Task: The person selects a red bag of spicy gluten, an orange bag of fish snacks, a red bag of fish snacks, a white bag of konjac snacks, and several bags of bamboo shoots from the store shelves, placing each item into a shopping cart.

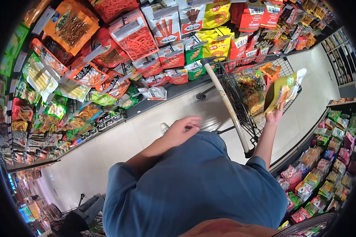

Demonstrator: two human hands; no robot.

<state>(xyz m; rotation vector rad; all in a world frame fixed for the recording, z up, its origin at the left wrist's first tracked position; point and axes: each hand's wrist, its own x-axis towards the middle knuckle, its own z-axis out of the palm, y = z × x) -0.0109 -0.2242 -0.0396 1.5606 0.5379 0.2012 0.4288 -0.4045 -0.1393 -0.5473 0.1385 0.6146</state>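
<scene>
My right hand (275, 115) grips a yellow-green snack bag (283, 93) with a pale edge and holds it over the shopping cart (231, 104). Inside the wire basket lie a large clear bag of colourful packed food (251, 93) and an orange packet (270, 71). In front of my torso hangs my left hand (182, 129), its fingers loosely bent and apart, with nothing in it. The cart's pale handlebar is to the right of that hand, not touched by it.
A shelf of hanging snack packets (132, 37) runs along the top and left. Another packed shelf (324, 166) stands at the right. Pale floor tiles (106, 152) show between them. At the lower left is another person (77, 219).
</scene>
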